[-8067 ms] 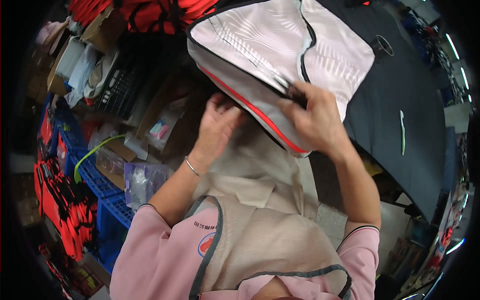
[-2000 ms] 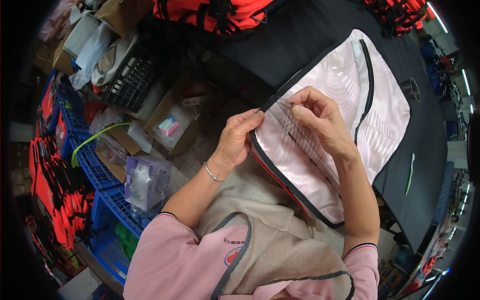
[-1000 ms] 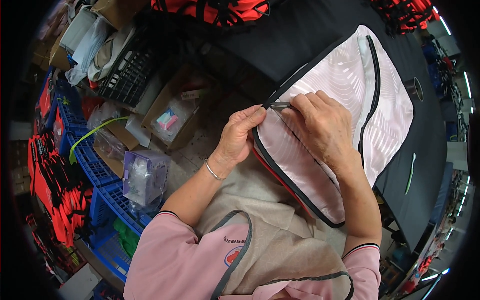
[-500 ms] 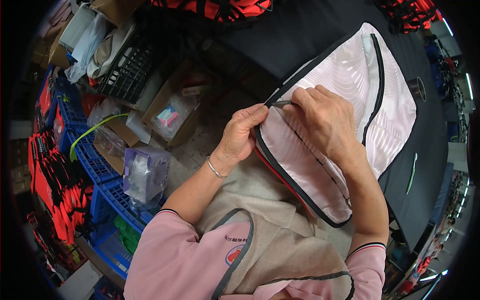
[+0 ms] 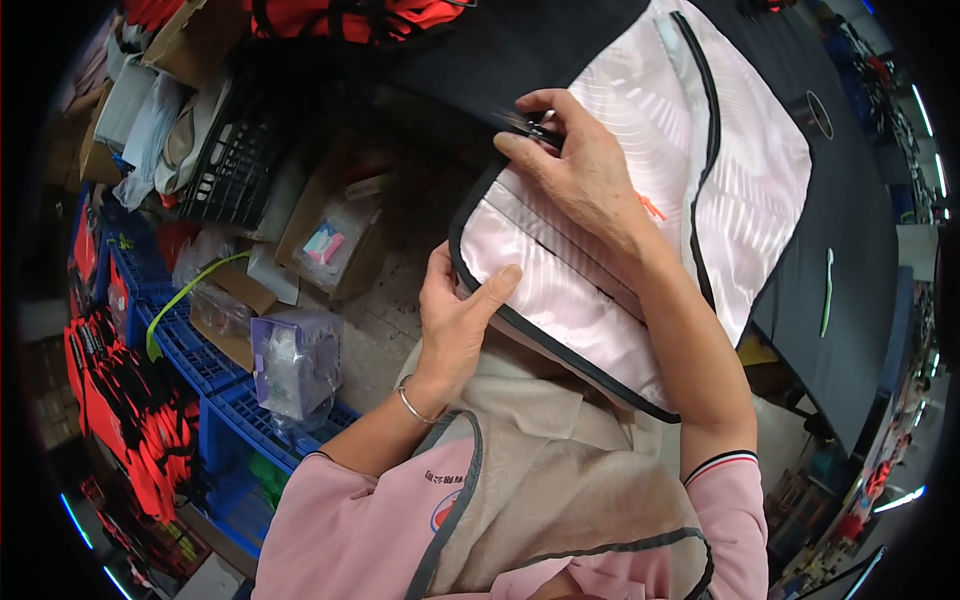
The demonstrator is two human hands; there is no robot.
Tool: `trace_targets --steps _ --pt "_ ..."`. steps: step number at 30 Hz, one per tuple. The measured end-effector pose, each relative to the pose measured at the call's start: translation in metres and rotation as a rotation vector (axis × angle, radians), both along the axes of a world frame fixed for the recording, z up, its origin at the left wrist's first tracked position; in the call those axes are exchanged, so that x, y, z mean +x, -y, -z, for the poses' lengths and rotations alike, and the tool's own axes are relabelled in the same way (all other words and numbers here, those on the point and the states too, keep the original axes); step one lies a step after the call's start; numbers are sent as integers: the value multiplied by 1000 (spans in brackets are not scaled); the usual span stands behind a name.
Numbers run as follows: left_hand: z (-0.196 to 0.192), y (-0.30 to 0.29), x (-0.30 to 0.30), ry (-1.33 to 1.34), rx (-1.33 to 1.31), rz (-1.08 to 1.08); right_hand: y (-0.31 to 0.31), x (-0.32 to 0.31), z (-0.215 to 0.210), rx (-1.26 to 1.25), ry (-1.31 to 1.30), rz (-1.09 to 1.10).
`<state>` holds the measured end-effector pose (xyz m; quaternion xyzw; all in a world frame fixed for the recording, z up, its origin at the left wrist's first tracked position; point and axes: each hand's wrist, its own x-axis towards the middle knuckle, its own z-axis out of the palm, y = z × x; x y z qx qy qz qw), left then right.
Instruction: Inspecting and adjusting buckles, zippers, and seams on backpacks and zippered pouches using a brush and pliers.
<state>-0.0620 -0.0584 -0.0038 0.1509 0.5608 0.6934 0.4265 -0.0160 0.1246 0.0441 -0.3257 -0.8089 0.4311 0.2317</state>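
A pale pink fabric bag panel [image 5: 640, 230] with black piping lies over the edge of a black table [image 5: 850, 240]. My right hand [image 5: 575, 165] pinches a small black zipper pull [image 5: 535, 125] at the panel's upper left edge. My left hand [image 5: 455, 320] grips the panel's lower left corner, thumb on top. A silver bracelet circles the left wrist. I wear a pink long-sleeved top and a beige apron.
Blue plastic crates [image 5: 200, 400] stand at the left with a clear bag of parts [image 5: 295, 360] on them. Cardboard boxes [image 5: 335, 235] and a black basket [image 5: 235, 150] sit beyond. Red-orange goods [image 5: 130, 440] lie far left and at the top. A green pen [image 5: 827, 290] rests on the table.
My right hand has slid up along the panel's edge with the zipper pull. My left hand has dropped to the lower corner and holds it there.
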Motion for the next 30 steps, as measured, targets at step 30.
trace_targets --steps 30 --pt "4 -24 1 495 273 283 78 106 -17 801 155 55"
